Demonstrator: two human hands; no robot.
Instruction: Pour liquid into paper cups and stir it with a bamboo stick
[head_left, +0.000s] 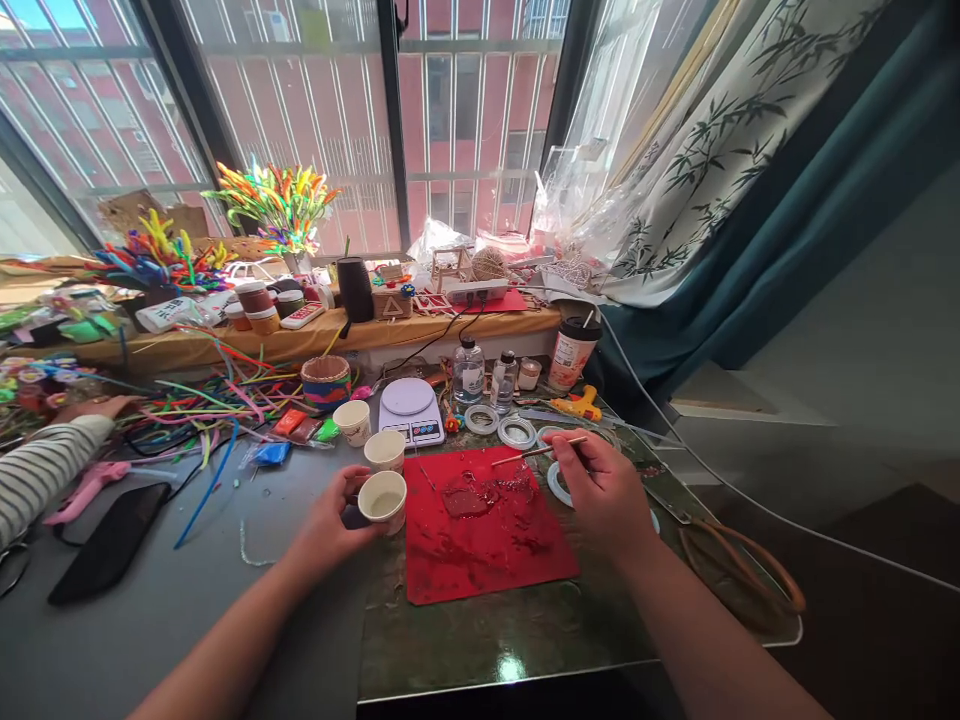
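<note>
My left hand (334,525) is closed around a paper cup (382,497) with a little pale liquid at its bottom. A second paper cup (385,449) stands just behind it. In my right hand (604,492) a thin wooden stick (534,453) is pinched, its tip pointing left over a red sheet (491,560). On that sheet lies a shiny wet, clear-looking patch (469,502), with dark streaks nearer to me. Close to my right hand are several pale round rings (517,432), one partly hidden behind the hand.
A digital kitchen scale (409,412), two clear bottles (469,372), a lidded drink cup (574,355) and a yellow glue gun (579,403) stand behind the sheet. At left are pipe cleaners (217,400), a black phone-like pouch (109,545) and another person's striped sleeve (49,470).
</note>
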